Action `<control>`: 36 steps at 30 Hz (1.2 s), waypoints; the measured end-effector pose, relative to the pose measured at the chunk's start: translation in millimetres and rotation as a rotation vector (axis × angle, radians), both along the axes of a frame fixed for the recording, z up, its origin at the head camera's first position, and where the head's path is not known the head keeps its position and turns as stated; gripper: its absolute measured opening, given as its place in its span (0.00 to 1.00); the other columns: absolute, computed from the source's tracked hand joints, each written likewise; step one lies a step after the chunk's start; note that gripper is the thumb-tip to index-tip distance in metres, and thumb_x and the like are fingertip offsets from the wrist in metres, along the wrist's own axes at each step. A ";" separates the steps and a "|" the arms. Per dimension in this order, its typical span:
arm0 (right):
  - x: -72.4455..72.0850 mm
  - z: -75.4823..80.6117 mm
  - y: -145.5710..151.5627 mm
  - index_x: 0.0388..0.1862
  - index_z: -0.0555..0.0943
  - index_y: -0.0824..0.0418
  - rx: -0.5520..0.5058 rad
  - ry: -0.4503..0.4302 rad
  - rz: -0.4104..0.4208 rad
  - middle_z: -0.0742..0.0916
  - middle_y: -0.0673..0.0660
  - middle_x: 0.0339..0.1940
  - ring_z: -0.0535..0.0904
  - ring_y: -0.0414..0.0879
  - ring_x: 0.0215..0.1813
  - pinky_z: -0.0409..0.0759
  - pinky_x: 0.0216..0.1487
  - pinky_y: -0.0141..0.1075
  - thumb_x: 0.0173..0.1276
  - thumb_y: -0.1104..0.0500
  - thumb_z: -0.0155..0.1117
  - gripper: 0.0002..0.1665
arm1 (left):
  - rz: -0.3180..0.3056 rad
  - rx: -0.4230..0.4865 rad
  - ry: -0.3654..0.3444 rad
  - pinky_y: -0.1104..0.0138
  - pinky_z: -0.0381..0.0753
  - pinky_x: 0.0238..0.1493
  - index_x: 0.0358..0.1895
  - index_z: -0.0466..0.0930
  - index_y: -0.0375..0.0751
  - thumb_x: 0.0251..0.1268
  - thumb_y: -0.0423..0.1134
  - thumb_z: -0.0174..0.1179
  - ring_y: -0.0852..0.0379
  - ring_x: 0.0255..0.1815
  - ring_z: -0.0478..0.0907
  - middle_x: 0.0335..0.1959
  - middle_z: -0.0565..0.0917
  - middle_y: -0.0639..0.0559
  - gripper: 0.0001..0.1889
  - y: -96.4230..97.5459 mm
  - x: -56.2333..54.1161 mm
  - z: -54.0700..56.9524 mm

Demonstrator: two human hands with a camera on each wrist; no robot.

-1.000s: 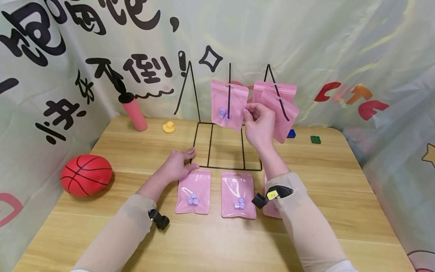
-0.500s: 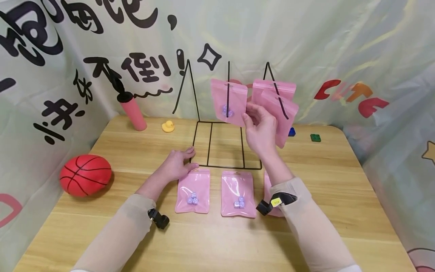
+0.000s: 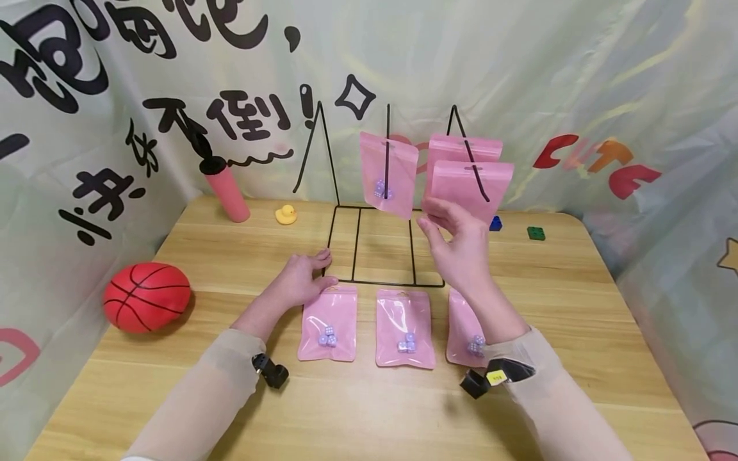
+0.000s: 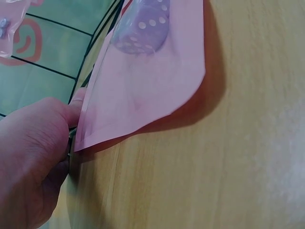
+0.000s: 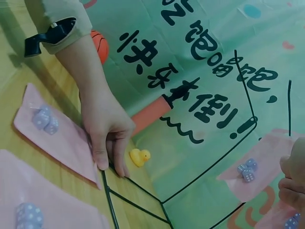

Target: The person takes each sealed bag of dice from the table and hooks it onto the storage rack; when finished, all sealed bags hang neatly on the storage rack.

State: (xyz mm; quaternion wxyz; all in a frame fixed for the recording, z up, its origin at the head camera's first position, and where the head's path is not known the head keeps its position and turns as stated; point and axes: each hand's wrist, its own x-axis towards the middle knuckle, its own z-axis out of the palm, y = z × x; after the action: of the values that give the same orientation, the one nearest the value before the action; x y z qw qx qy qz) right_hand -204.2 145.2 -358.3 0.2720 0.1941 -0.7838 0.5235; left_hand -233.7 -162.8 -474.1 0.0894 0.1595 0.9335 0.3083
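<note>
My left hand [image 3: 296, 280] grips the front left corner of a black wire display rack [image 3: 384, 283], its thumb and fingers astride the base wire. My right hand [image 3: 462, 248] is off the bags' hooks, holding nothing, fingers loosely bent, just below the hanging bags. On the middle hook hangs a pink zip bag [image 3: 401, 168] with lilac dice inside, turned slightly. The right hook carries a front pink bag [image 3: 461, 184] and another pink bag [image 3: 452, 148] behind it. The left hook has no bag. Flat before the rack lie three more pink bags of dice: left [image 3: 314, 314], middle [image 3: 392, 320], right [image 3: 461, 320].
A red toy basketball [image 3: 146, 297] sits at the table's left. Behind are a pink cylinder with a black top [image 3: 227, 192] and a yellow rubber duck [image 3: 286, 215]. Blue [image 3: 495, 223] and green [image 3: 535, 234] toy bricks lie back right. A printed cloth [image 3: 553, 77] surrounds the table.
My right hand has let go of the middle hanging bag and drawn back down and right. The front bag on the right hook has swung level. My left hand has stayed on the rack.
</note>
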 end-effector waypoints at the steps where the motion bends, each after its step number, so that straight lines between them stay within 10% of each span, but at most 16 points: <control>1: 2.6 -0.2 2.8 0.56 0.84 0.77 -0.001 -0.014 0.011 0.90 0.68 0.51 0.89 0.60 0.52 0.86 0.57 0.36 0.68 0.78 0.70 0.17 | 0.003 -0.002 -0.004 0.50 0.54 0.81 0.73 0.73 0.35 0.72 0.48 0.71 0.42 0.81 0.59 0.79 0.66 0.49 0.33 0.1 -0.1 -0.2; 13: 25.7 -1.5 45.5 0.55 0.84 0.74 0.068 -0.229 0.148 0.90 0.65 0.50 0.88 0.54 0.53 0.85 0.57 0.30 0.71 0.77 0.68 0.15 | 0.002 -0.009 0.002 0.47 0.52 0.82 0.74 0.73 0.37 0.73 0.49 0.70 0.40 0.81 0.58 0.80 0.66 0.51 0.33 -1.9 -1.2 -3.2; 25: 49.3 -5.5 96.7 0.61 0.83 0.71 0.296 -0.325 0.103 0.90 0.65 0.53 0.88 0.56 0.52 0.80 0.55 0.20 0.72 0.70 0.71 0.19 | -0.003 -0.007 -0.003 0.48 0.54 0.81 0.75 0.72 0.37 0.73 0.49 0.69 0.40 0.81 0.59 0.80 0.66 0.51 0.34 -1.9 -0.3 -2.3; 36: 59.0 -24.0 145.6 0.59 0.84 0.69 0.364 -0.534 0.043 0.90 0.64 0.52 0.87 0.37 0.48 0.83 0.48 0.21 0.74 0.62 0.72 0.18 | -0.003 -0.006 0.014 0.46 0.48 0.83 0.74 0.73 0.37 0.73 0.49 0.70 0.40 0.81 0.59 0.80 0.66 0.51 0.33 -1.1 -0.2 -2.5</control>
State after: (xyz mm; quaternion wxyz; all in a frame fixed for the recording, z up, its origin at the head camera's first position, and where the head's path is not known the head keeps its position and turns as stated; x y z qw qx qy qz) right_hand -145.2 290.8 -382.3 0.0065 0.1120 -0.9040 0.4126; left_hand -233.9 -164.0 -476.7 0.0839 0.1628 0.9348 0.3044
